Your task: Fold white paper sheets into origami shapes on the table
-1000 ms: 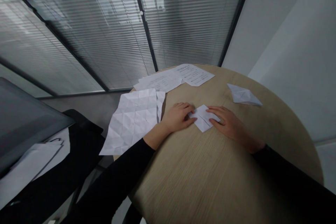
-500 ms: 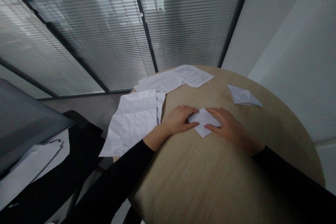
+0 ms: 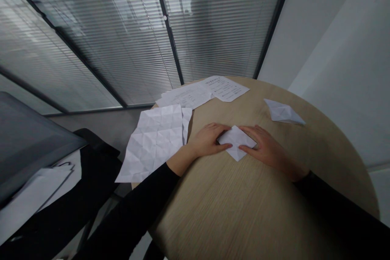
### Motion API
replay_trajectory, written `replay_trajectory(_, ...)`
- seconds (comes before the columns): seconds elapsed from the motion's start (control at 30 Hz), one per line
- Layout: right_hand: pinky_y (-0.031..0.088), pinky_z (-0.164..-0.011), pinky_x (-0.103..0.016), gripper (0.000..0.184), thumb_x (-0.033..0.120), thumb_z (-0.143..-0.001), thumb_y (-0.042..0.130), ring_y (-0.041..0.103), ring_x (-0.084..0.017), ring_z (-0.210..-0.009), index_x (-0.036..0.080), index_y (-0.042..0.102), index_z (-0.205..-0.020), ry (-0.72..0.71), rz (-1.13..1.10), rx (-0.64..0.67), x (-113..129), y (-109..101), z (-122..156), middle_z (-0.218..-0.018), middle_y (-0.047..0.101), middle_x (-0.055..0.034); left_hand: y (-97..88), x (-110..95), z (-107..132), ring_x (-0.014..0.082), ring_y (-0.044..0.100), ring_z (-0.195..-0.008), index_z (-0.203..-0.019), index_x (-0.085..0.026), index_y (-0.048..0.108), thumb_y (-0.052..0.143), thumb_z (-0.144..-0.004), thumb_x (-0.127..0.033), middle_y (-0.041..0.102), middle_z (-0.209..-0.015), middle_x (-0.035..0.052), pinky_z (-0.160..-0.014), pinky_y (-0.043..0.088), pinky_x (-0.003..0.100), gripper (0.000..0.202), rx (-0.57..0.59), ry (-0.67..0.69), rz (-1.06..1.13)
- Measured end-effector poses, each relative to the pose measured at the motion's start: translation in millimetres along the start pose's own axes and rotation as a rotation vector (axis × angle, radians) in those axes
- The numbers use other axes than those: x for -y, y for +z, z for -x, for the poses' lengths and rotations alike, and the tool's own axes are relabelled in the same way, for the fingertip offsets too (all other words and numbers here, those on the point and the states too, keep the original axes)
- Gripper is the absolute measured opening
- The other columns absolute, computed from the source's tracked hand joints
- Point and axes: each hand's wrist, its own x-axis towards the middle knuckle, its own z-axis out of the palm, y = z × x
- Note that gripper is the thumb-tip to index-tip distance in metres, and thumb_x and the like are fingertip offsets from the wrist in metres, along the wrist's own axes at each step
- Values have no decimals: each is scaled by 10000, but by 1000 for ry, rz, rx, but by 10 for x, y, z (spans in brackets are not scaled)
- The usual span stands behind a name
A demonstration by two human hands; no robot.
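A small white folded paper (image 3: 237, 143), roughly diamond-shaped with creases, lies at the middle of the round wooden table (image 3: 219, 203). My left hand (image 3: 210, 139) grips its left corner, thumb on the near side and fingers along the far edge. On the opposite corner, my right hand (image 3: 260, 144) holds it the same way, thumb on top. The paper's left and right tips are partly hidden by my fingers. Farther back on the right rests another folded paper piece (image 3: 284, 112), untouched.
Creased white sheets (image 3: 155, 138) lie left of my left forearm, overhanging the table edge. Printed sheets (image 3: 225, 88) are spread at the back. A black chair (image 3: 100, 166) with papers (image 3: 45, 187) on it stands at the left. Blinds (image 3: 219, 28) and a wall (image 3: 344, 69) border the table.
The folded paper's near tip sits very slightly lower, and my right thumb has shifted a little on it. Both hands keep their hold; otherwise the scene is nearly the same.
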Motion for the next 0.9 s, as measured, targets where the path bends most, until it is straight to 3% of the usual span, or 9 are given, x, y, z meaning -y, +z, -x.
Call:
replay_trajectory(0.37,460,-1366,-734,699,426,-1083,749,752,-392,-1477,323,569,-1751,-32,147,28,101,-89,-25,-1625,771,-128,32,18,10,364,789,-1318,-1591,-213,654,816,-1075,-569,815,-1435,178,-1197,594,594,648,-5,11,30)
replay_trajectory(0.67,451,-1368,-750,632,431,-1094,761,768,-386,-1455,317,602,-1696,-29,131,7,84,-63,-1,-1633,770,-134,28,17,5,369,788,-1331,-1628,-200,642,818,-1078,-561,816,-1431,185,-1194,595,594,681,4,18,47)
replay_trajectory(0.77,505,-1323,-757,616,395,-1086,768,763,-403,-1446,339,606,-1678,-18,59,-9,63,-38,-8,-1604,778,-132,28,7,-7,351,777,-1318,-1608,-225,639,840,-1063,-533,787,-1476,179,-1167,612,566,658,-17,28,113)
replay_trajectory(0.9,643,-1187,-669,580,340,-1073,752,774,-398,-1371,337,634,-1641,16,-62,-52,52,-11,-31,-1488,795,-143,22,-13,-22,325,764,-1207,-1553,-235,651,854,-1050,-504,777,-1390,165,-1087,634,529,605,-15,19,164)
